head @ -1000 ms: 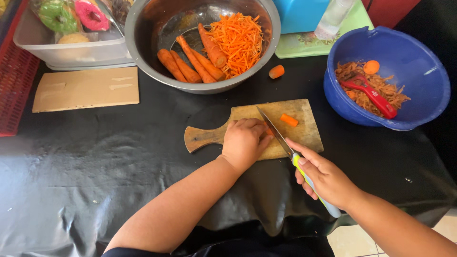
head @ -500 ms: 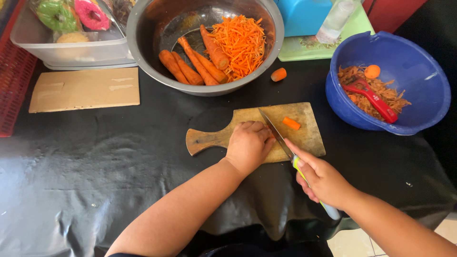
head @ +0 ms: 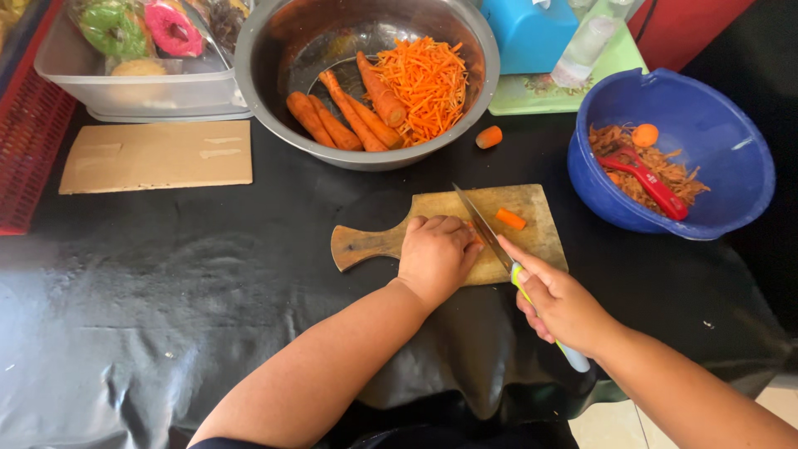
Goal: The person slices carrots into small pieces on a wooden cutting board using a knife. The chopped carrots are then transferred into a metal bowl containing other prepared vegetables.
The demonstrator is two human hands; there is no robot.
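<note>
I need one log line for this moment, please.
left hand: pressing carrot on cutting board | right hand: holding knife, blade on board | loose carrot piece beside blade

Open black table point(head: 166, 291) left of the cutting board point(head: 532, 208): free passage there. Board's far edge is hemmed by the steel bowl point(head: 274, 100); right edge is crowded by the blue bowl point(head: 731, 166). A carrot stub point(head: 489, 136) sits in the gap between them. Cardboard sheet point(head: 158, 155) and plastic tub point(head: 125, 91) block far left.
</note>
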